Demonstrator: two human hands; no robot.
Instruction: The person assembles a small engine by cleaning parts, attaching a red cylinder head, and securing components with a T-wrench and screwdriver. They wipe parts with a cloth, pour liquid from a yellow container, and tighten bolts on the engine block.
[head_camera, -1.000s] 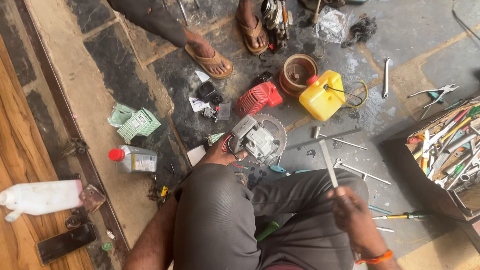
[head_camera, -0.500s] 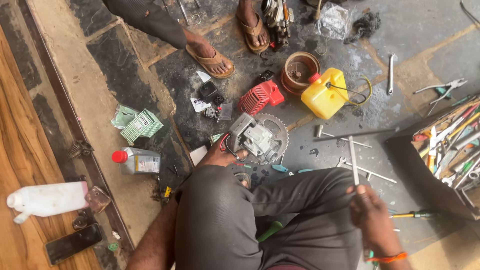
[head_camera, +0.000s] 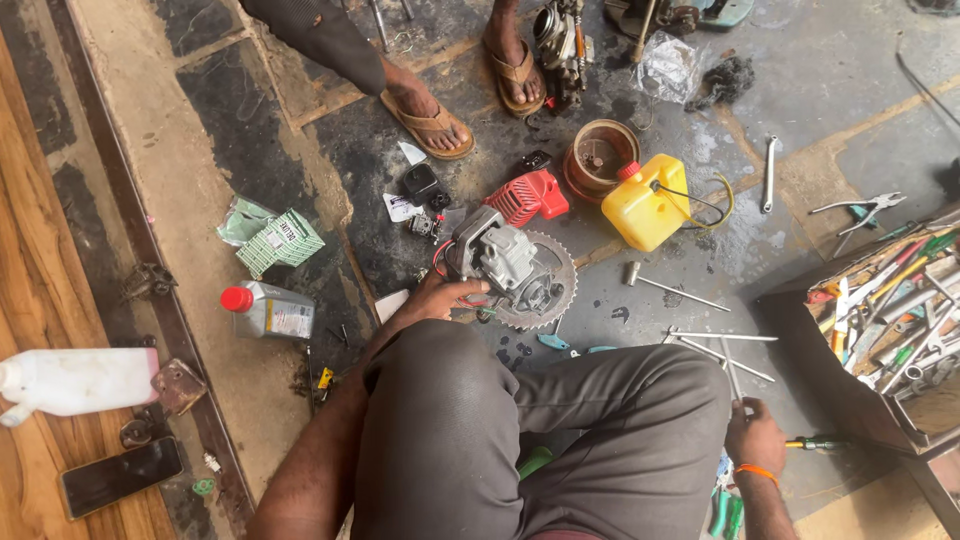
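Left hand (head_camera: 440, 298) fingers clamped on engine (head_camera: 500, 262); right hand (head_camera: 755, 438) fingers clamped on metal rod (head_camera: 732, 376).

The engine (head_camera: 505, 265) sits on the floor (head_camera: 820, 120) just ahead of the knees, the fuel jug (head_camera: 645, 205) to its right. The oil bottle (head_camera: 265, 310) lies left, the toolbox (head_camera: 890, 320) far right.

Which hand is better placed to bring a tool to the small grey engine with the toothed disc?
Probably the right hand: it is on a thin metal rod beside the open toolbox. The left hand has its grip on the small grey engine.
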